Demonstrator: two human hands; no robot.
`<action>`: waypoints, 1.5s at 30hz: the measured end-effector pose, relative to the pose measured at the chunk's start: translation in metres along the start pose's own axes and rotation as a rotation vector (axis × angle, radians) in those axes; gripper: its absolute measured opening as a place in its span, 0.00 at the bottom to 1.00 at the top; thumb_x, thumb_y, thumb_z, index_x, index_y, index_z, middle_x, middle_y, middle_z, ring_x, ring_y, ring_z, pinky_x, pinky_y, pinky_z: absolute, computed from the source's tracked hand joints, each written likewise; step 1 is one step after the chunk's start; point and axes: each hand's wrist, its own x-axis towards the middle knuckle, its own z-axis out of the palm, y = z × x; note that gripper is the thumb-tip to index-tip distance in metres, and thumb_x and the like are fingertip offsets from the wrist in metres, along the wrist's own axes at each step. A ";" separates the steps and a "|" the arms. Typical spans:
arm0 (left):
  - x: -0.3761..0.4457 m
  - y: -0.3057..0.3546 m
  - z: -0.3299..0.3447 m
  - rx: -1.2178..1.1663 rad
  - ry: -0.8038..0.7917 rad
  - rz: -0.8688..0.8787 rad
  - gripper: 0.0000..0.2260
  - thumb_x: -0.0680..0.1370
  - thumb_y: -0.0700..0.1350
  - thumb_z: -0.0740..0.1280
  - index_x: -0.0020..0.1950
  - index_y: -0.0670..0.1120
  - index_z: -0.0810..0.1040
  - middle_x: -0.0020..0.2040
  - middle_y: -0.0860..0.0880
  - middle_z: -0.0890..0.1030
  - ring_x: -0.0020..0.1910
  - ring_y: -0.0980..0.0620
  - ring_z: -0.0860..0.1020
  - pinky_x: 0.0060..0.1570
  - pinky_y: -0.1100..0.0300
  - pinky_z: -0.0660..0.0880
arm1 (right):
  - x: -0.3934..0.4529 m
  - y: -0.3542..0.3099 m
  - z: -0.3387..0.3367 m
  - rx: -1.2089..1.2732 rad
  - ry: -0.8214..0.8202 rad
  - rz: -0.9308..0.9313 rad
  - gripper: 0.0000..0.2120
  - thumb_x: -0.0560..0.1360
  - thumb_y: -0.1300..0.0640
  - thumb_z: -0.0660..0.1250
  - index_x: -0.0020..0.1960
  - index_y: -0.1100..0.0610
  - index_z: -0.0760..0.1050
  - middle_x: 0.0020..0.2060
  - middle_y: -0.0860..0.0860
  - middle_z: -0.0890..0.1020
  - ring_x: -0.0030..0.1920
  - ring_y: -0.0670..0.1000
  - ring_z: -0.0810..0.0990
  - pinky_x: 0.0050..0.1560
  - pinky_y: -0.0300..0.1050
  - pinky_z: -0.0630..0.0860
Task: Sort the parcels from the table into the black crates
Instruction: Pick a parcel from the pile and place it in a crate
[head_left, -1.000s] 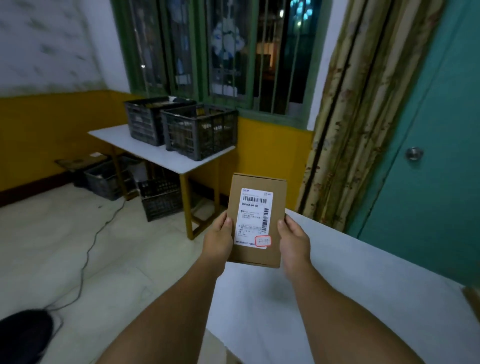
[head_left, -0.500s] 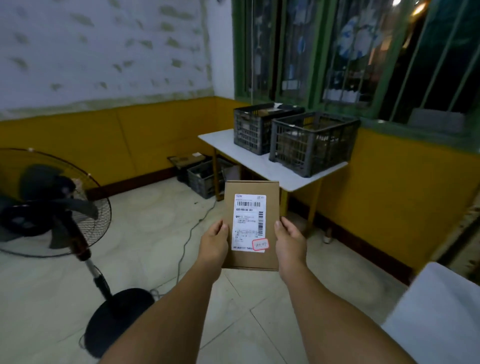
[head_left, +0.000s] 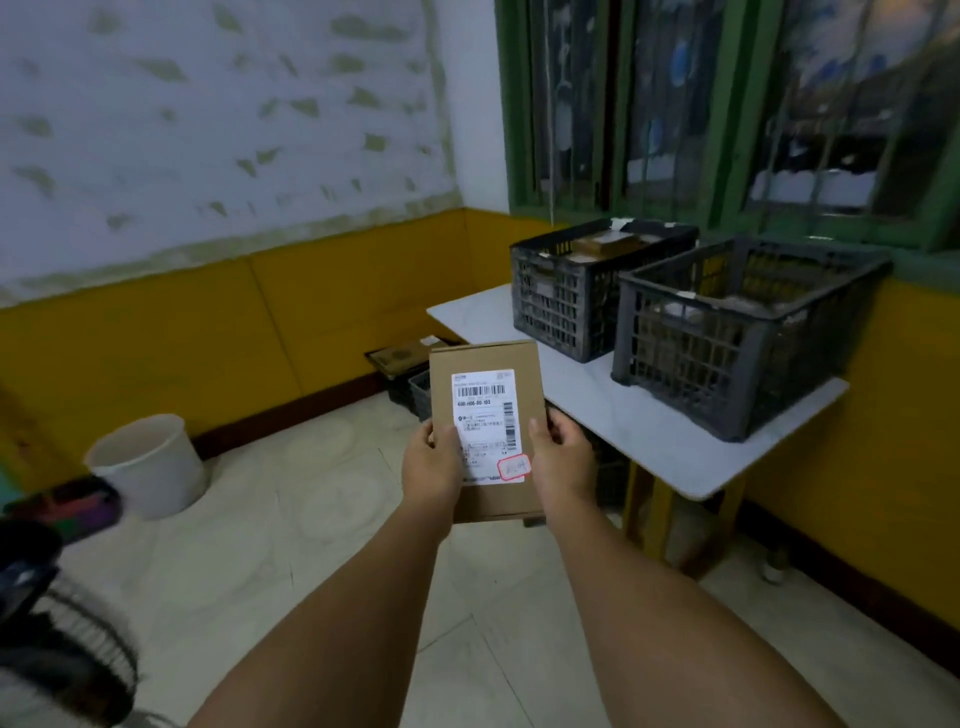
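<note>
Against the yellow-panelled wall under the window stands one white worktop (head_left: 670, 441), carrying the task's receptacles at a height that suits dropping parcels in from above. Two black crates are on it, side by side and nearly touching: the nearer crate (head_left: 727, 338) to the right and the farther crate (head_left: 566, 306) toward the corner. The farther one shows brown cardboard heaped up to its rim; the nearer one has pale items inside, too blurred to count. Under the worktop at least two more dark bins (head_left: 410, 379) sit on the floor, partly hidden; their contents cannot be judged. One white bucket (head_left: 150, 462) stands on the floor by the left wall, and part of one fan (head_left: 57, 670) shows at the lower left.

One parcel (head_left: 488, 426), a flat brown cardboard box, is held up in the air short of the worktop, its face toward the person. That seems deliberate: the single white label (head_left: 485, 423), with its barcode and one red-ringed mark (head_left: 514, 466), is readable that way, presumably to decide which crate it belongs in.

Two hands carry it. The left hand (head_left: 434, 462) grips the left edge, thumb laid across the front. The right hand (head_left: 563, 457) grips the right edge likewise, fingers curled behind.
</note>
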 end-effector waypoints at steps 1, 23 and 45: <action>0.028 0.004 0.004 -0.013 0.004 0.005 0.17 0.83 0.53 0.57 0.70 0.50 0.72 0.53 0.52 0.80 0.45 0.57 0.79 0.36 0.61 0.74 | 0.025 -0.002 0.016 -0.011 -0.015 -0.014 0.16 0.82 0.51 0.62 0.69 0.52 0.75 0.55 0.50 0.83 0.44 0.44 0.80 0.37 0.37 0.76; 0.588 0.146 0.203 -0.071 -0.277 0.154 0.03 0.83 0.51 0.60 0.56 0.56 0.70 0.46 0.56 0.79 0.46 0.55 0.79 0.49 0.53 0.80 | 0.547 -0.064 0.244 -0.055 0.227 -0.129 0.19 0.79 0.54 0.67 0.68 0.54 0.70 0.56 0.49 0.80 0.54 0.53 0.80 0.54 0.51 0.80; 0.748 0.241 0.559 -0.050 -0.898 0.143 0.04 0.76 0.52 0.68 0.50 0.56 0.75 0.48 0.49 0.85 0.44 0.48 0.84 0.46 0.49 0.83 | 0.847 -0.100 0.080 -0.250 0.734 -0.084 0.12 0.79 0.50 0.64 0.62 0.51 0.73 0.52 0.46 0.79 0.49 0.50 0.77 0.48 0.43 0.74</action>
